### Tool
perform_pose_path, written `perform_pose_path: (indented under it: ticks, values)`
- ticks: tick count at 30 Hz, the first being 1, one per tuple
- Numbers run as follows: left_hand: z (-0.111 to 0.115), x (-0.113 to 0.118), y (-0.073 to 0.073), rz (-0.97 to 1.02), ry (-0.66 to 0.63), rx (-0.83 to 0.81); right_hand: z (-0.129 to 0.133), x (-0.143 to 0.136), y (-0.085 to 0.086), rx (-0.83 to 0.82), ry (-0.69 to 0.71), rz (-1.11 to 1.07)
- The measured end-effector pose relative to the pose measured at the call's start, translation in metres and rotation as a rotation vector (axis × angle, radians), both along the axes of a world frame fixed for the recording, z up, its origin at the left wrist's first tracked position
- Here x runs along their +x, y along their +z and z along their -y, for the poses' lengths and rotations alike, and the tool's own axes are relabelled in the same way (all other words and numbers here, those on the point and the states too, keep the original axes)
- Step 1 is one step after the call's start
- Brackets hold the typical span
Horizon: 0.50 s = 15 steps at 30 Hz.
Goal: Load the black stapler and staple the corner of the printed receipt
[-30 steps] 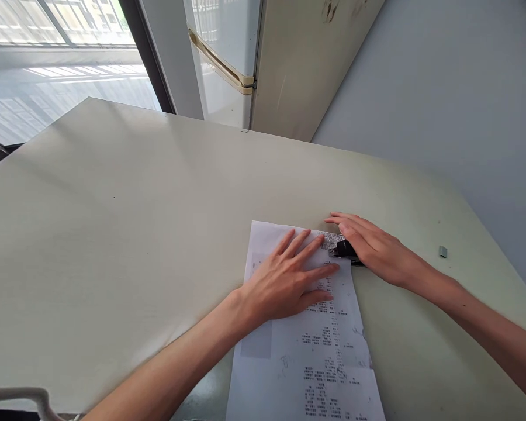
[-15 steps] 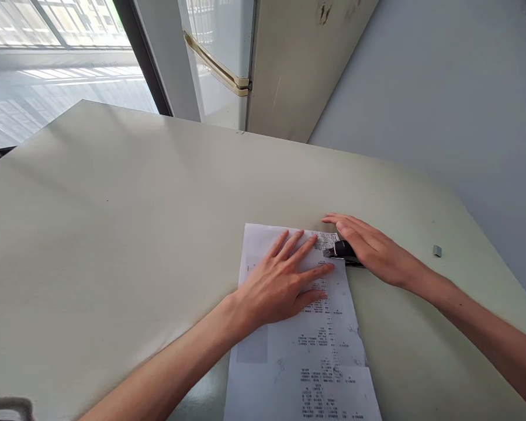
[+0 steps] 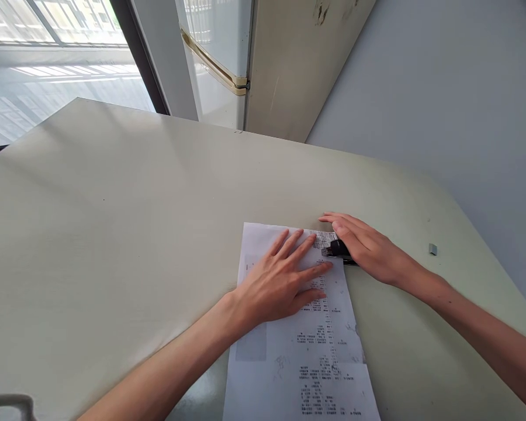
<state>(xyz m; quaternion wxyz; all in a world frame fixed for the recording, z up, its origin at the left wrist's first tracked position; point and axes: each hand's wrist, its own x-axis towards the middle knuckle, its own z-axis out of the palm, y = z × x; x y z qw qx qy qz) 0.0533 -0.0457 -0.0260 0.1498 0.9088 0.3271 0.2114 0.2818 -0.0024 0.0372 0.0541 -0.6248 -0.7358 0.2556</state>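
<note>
Printed sheets of paper [image 3: 284, 368] lie on the table, their text upside down to me. My left hand [image 3: 283, 283] rests flat on the upper part, fingers spread, with nothing held. A black stapler [image 3: 337, 249] sits at the upper right edge of the paper, its front end over the sheet. My right hand [image 3: 363, 245] lies over the back of the stapler with palm down and fingers stretched out, not wrapped round it. Much of the stapler is hidden under that hand.
A small grey block, perhaps a strip of staples [image 3: 433, 249], lies on the pale table [image 3: 135, 234] to the right. A grey curved bar [image 3: 9, 401] shows at the lower left. Beyond the table stand a fridge [image 3: 219, 64] and a wall [image 3: 442, 76].
The whole view has shifted slightly. Both hands, the stapler and the paper keep nearly the same places relative to each other.
</note>
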Motion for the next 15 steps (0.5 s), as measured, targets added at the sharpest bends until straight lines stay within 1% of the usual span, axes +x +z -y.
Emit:
perform_pose_path:
  ticks: [6, 11, 15]
  values:
    - [-0.0001, 0.0009, 0.0003, 0.001, -0.001, 0.001, 0.0019, -0.0064, 0.004, 0.029, -0.009, 0.03]
    - [0.0005, 0.0015, -0.0008, 0.021, 0.005, 0.007, 0.0018, -0.008, 0.0032, 0.062, -0.003, 0.039]
    - [0.0007, 0.0017, -0.0006, 0.009, 0.004, 0.016, 0.002, -0.0088, 0.003, 0.049, -0.007, 0.054]
